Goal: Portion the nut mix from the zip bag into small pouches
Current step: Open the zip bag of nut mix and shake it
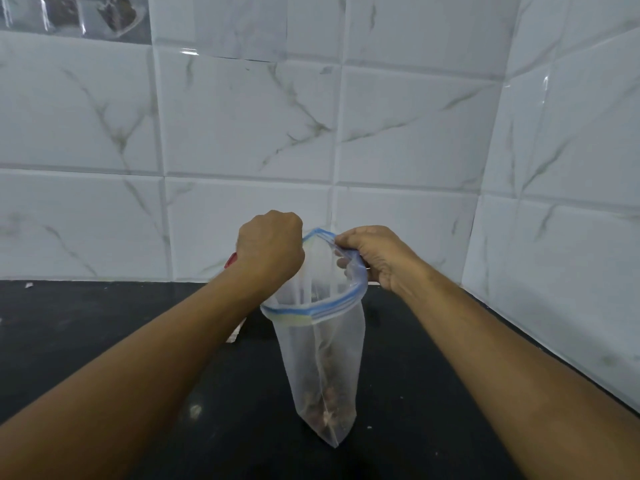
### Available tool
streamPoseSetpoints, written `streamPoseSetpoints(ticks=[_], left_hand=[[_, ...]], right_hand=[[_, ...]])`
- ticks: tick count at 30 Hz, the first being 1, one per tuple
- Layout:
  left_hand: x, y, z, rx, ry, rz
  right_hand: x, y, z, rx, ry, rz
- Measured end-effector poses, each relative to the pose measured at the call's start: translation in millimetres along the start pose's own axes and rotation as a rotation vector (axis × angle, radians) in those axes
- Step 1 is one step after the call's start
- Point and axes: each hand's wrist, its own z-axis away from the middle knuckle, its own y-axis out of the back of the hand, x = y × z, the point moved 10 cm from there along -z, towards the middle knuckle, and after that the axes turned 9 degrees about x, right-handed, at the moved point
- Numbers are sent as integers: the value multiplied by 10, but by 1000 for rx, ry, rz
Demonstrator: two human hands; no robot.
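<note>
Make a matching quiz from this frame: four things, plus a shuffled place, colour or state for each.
Things:
1. zip bag
2. nut mix
3. right hand
4. countertop

Descriptions:
A. black
B. pinching the bag's top edge
C. at the bottom of the bag
D. upright, mouth open

Pairs: 1-D, 2-C, 3-B, 4-A

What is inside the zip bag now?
A small brown heap of nut mix at the bottom of the bag. The cloudy plastic blurs it, so single pieces cannot be told. The left hand hides part of the mouth.
</note>
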Motion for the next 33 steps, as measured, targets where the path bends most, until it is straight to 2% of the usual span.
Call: streamPoseSetpoints(ticks=[1, 3, 5, 7, 10, 13, 15, 17, 20, 23, 27, 30, 33], left_hand=[[-67, -46, -11, -48, 37, 98], [-175, -180, -9, -191, 191, 472], [-219, -368, 105, -377, 464, 874], [-182, -553, 297, -579, 729, 1168], [-138, -716, 493, -769, 943, 1416], [-156, -821, 554, -795, 1045, 1539], [-194, -859, 556, -742, 1057, 1544], [-249, -860, 556, -692, 1020, 1503], [-378, -786, 530, -616, 862, 1355], [-448, -661, 462, -542, 679, 1192], [-427, -495, 442, -535, 471, 879], [-486, -461, 440, -550, 376, 648], [-524, -465, 468, -598, 390, 600]], right_hand=[[0, 11, -2, -2, -5, -9], [30, -18, 8, -50, -45, -49], [121, -105, 38, -135, -153, -129], [210, -135, 56, -152, -269, -230], [311, -97, 57, -128, -387, -356], [393, -92, 47, -116, -424, -371], [388, -125, 33, -140, -387, -350], [319, -48, 10, -142, -245, -158], [193, 116, 42, -131, -28, 176], [168, 171, 137, -145, 12, 380], [96, 136, 240, -136, 79, 647], [107, 88, 270, -159, 65, 683], [82, 77, 244, -133, 57, 546]])
